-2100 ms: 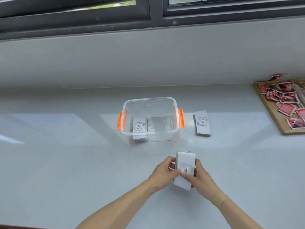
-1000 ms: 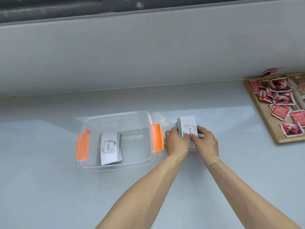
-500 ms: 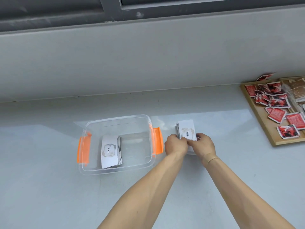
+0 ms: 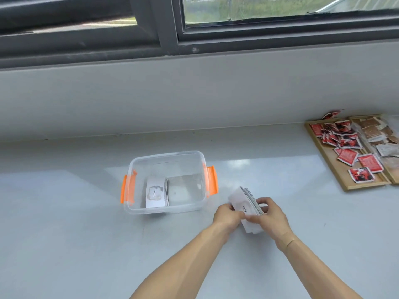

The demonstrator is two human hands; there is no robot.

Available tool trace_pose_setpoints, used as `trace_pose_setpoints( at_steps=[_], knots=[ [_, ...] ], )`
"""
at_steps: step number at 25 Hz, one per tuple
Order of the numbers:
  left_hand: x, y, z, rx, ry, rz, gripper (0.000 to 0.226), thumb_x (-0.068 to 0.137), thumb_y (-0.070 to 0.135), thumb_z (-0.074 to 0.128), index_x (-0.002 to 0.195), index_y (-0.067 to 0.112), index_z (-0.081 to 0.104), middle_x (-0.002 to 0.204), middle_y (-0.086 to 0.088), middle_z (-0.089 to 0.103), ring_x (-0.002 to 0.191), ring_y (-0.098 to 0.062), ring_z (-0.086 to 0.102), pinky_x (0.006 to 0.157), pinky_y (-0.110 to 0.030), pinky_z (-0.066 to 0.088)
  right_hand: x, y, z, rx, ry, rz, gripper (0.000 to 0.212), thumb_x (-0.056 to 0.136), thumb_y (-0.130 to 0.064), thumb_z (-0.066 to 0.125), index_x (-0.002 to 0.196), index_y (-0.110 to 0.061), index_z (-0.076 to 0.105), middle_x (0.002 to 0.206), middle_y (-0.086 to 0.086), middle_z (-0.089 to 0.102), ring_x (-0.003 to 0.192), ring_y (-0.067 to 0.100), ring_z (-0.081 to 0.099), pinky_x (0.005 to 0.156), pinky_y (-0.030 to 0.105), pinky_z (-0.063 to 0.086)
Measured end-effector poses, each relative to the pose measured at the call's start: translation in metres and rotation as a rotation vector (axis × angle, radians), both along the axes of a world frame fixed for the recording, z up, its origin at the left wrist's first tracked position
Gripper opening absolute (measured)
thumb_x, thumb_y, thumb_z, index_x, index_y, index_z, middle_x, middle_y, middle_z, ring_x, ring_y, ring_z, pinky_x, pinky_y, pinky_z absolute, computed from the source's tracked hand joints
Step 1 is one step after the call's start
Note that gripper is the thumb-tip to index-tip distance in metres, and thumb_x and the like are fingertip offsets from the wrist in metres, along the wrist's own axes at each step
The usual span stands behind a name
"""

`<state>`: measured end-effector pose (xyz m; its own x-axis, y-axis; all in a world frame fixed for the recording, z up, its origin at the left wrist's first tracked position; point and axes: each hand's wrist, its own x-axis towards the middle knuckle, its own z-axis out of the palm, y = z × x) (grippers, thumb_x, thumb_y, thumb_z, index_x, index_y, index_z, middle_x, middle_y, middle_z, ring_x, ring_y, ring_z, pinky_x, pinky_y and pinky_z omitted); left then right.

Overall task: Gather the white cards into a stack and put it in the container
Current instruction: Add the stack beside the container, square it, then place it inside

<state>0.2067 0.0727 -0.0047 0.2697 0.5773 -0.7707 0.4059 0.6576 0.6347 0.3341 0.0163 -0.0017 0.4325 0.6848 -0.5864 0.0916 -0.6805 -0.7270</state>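
Observation:
A stack of white cards (image 4: 241, 199) printed with "love" is tilted up off the table, just right of the clear container (image 4: 168, 156) with orange handles. My left hand (image 4: 226, 217) grips the stack's left side. On the stack's right side and near end, my right hand (image 4: 271, 216) is closed around it. Inside the container, towards its left, a second stack of white cards (image 4: 156, 192) lies flat.
A wooden tray (image 4: 336, 169) with several red packets sits at the right edge of the grey table. A low grey wall and a window frame rise behind the container.
Both hands have lifted the stack to the right of the container off the table and tilted it. The view has shifted upwards, showing more of the window.

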Motion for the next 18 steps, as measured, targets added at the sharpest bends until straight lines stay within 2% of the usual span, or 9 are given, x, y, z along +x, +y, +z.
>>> trace_pose_setpoints(
  at_steps=[1,3,5,7,10,12,15,18],
  knots=[
    [-0.010,-0.009,0.002,0.030,0.024,-0.024,0.022,0.068,0.015,0.065,0.090,0.014,0.067,0.077,-0.001,0.062,0.067,-0.018,0.055,0.063,-0.026,0.043,-0.005,-0.012,0.004,-0.003,-0.042,0.064,0.043,0.068,-0.013,0.079,0.098,-0.033,0.056,0.093,-0.004,0.070,0.079,0.015,0.066,0.061,0.031,0.050],
    [-0.036,-0.026,0.005,0.072,0.098,-0.050,0.047,0.057,0.025,0.066,0.102,0.013,0.059,0.087,-0.003,0.064,0.074,-0.019,0.057,0.067,-0.029,0.046,-0.018,-0.033,0.012,0.003,-0.121,0.199,0.043,0.068,-0.014,0.075,0.097,-0.037,0.054,0.095,-0.011,0.066,0.079,0.012,0.064,0.059,0.030,0.048],
    [-0.069,-0.044,0.001,0.086,0.160,-0.087,0.067,0.057,0.028,0.072,0.118,0.018,0.046,0.103,-0.006,0.065,0.082,-0.020,0.060,0.067,-0.028,0.048,-0.033,-0.052,0.015,0.027,-0.199,0.348,0.044,0.068,-0.015,0.072,0.097,-0.041,0.051,0.096,-0.014,0.062,0.083,0.010,0.060,0.062,0.031,0.047],
    [-0.105,-0.063,-0.002,0.175,0.195,-0.168,0.073,0.062,0.030,0.075,0.125,0.026,0.038,0.107,0.000,0.059,0.087,-0.016,0.060,0.068,-0.026,0.049,-0.052,-0.069,0.014,0.071,-0.310,0.510,0.045,0.071,-0.017,0.068,0.102,-0.043,0.049,0.101,-0.015,0.058,0.092,0.009,0.054,0.071,0.031,0.047],
    [-0.151,-0.088,-0.002,0.543,0.311,-0.389,0.068,0.069,0.033,0.068,0.129,0.034,0.036,0.122,0.010,0.042,0.110,-0.006,0.051,0.084,-0.030,0.051,-0.080,-0.084,0.011,0.177,-0.538,0.730,0.047,0.075,-0.016,0.061,0.113,-0.041,0.048,0.107,-0.019,0.054,0.101,0.010,0.047,0.080,0.030,0.043],
    [-0.172,-0.100,0.002,0.731,0.348,-0.519,0.066,0.072,0.031,0.063,0.131,0.035,0.036,0.131,0.015,0.036,0.118,-0.004,0.046,0.088,-0.032,0.050,-0.097,-0.087,0.007,0.251,-0.606,0.824,0.048,0.076,-0.015,0.059,0.116,-0.040,0.047,0.110,-0.021,0.053,0.103,0.012,0.046,0.081,0.030,0.041],
    [-0.194,-0.109,0.001,0.892,0.390,-0.618,0.058,0.077,0.030,0.059,0.132,0.033,0.038,0.134,0.015,0.039,0.118,-0.006,0.045,0.088,-0.029,0.049,-0.122,-0.090,0.003,0.360,-0.622,0.906,0.048,0.076,-0.012,0.058,0.116,-0.038,0.051,0.109,-0.019,0.054,0.100,0.015,0.048,0.079,0.030,0.040],
    [-0.203,-0.113,-0.003,0.958,0.421,-0.587,0.043,0.081,0.026,0.055,0.123,0.030,0.046,0.124,0.013,0.049,0.111,-0.011,0.050,0.084,-0.028,0.047,-0.138,-0.089,0.000,0.447,-0.618,0.932,0.046,0.073,-0.010,0.061,0.111,-0.035,0.055,0.105,-0.017,0.058,0.095,0.016,0.051,0.075,0.030,0.041]
  ],
)
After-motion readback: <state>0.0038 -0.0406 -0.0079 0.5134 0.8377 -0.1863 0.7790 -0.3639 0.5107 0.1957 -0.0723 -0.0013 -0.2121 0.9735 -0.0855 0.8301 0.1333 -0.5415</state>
